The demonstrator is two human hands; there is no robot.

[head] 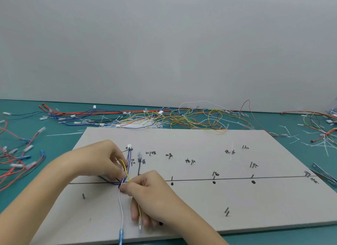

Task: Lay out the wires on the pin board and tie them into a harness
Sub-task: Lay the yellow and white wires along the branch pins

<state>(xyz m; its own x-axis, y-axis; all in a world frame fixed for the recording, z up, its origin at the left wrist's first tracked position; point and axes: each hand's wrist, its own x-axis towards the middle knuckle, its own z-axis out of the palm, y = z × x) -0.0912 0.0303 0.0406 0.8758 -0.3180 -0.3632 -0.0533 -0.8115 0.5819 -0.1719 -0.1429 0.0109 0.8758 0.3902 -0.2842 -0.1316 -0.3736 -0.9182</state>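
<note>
Loose red wires (16, 164) sprawl over the teal bench (54, 146) at far left, beside the grey pin board (200, 199) where a harness is taking shape. The left hand (96, 159) pinches the top of a yellow wire (125, 170) loop next to a run of blue wires (129, 159) dropping from a white connector (129, 146). Just right of it, the right hand (145, 191) pinches the gathered strands where they cross the drawn black line (237, 178), with a white wire (121, 208) and the yellow tail trailing toward the board's near edge. Doing this step well likely means holding the bundle snug at the junction and seating the yellow lead by its labelled pin before letting go. Farther right stand bare pins (227, 212), and a heap of spare wires (191, 118) lies behind the board. The pin under the fingers is hidden, the handwritten labels are too blurred to read, and a tool at the right edge is cut off.
</note>
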